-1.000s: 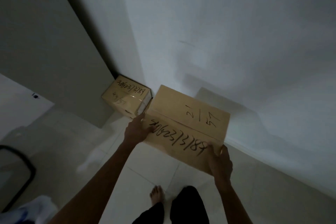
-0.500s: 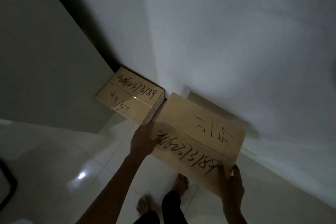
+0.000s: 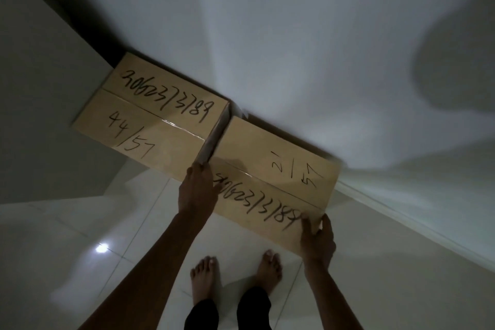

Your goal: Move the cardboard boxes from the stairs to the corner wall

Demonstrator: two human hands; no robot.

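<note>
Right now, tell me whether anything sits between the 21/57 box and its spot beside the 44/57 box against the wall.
Nothing visible does. The 21/57 box, held by the left hand and right hand, is already next to the 44/57 box and close to the wall. Whether it rests on the floor cannot be told.

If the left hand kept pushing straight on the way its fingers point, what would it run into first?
Probably the box marked 44/57: the left hand grips the near left corner of the box marked 21/57, fingers pointing up at the narrow gap between both. Depth is unclear; the wall lies behind.
</note>
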